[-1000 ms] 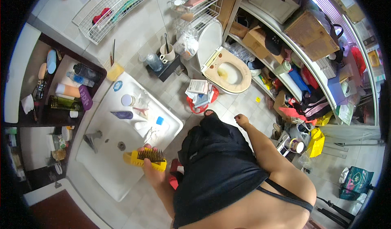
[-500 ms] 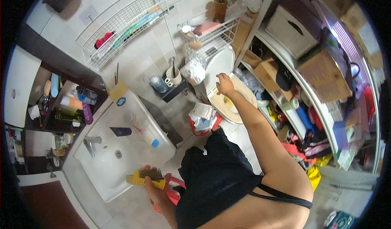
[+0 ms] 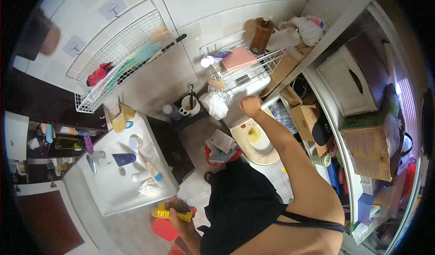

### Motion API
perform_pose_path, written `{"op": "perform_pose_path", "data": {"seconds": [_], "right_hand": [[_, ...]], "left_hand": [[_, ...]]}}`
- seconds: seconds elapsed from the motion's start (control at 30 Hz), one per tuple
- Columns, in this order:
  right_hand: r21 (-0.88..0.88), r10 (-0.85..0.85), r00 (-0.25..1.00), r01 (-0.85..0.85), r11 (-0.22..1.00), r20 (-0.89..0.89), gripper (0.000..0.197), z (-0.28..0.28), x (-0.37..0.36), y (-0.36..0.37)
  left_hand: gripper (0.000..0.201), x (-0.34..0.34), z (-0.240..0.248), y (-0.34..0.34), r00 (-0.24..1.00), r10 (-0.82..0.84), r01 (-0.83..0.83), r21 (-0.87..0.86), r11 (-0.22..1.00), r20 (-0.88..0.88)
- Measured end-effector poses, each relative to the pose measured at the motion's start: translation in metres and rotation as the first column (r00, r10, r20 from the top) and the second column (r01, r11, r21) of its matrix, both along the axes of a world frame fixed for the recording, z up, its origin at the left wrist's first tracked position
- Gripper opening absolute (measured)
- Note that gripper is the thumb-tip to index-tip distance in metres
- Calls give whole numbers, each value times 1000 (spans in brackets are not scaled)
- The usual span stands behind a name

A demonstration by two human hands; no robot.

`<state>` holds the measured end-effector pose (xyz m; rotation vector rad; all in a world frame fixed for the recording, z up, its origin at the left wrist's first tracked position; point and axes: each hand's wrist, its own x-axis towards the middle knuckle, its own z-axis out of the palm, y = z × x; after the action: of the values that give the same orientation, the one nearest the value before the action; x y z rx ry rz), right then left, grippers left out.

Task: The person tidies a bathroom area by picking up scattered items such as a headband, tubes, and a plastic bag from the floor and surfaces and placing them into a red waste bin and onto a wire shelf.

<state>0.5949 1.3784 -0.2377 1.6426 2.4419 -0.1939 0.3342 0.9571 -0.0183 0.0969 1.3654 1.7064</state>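
the white shelving unit stands along the right side, its tiers loaded, apparently to keep bulky goods off the floor. the white rectangular basin occupies the left; its rim and deck carry toiletries, likely so they are within reach of the tap.

the white toilet with a beige ring seat is at centre, its bowl uncovered. the large brown cardboard box rests on the shelving, probably for want of room elsewhere. the white wire-mesh rack is fixed to the wall above the basin, presumably to let wet articles drain. the red bag, filled with papers, sits on the floor just beside the toilet.

2 hands are inspected. the right hand is extended above the toilet, near its rear, fingers curled in; whether it grips or touches anything cannot be told. the left hand is closed around the yellow plastic hairbrush with dark bristles.

the brush is held low, just off the basin's near edge, bristles uppermost; this hold seemingly keeps them clear of the palm. 1 dark purple flat-ended tube lies inside the basin area, apart from both hands.
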Motion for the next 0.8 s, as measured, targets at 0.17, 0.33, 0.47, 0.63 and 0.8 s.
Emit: {"op": "perform_pose_path", "data": {"seconds": [0.17,0.33,0.47,0.63,0.8], "right_hand": [[103,12,999,-8,995,-41,65,-63,15,33],[71,33,985,-21,997,-170,61,-61,11,60],[175,88,981,-58,983,-172,52,-68,8,73],[138,85,995,-76,988,-55,58,-86,12,87],[160,78,992,-62,985,-101,61,-91,16,88]], "left_hand": [[55,8,-2,23,997,50,-51,-21,998,-66],[47,15,-8,40,986,167,-169,-90,981,-25],[43,16,-12,49,981,194,-194,-93,977,-11],[44,16,-21,59,980,201,-201,-98,975,-3],[49,10,-45,40,972,201,-223,-200,954,-123]]}}
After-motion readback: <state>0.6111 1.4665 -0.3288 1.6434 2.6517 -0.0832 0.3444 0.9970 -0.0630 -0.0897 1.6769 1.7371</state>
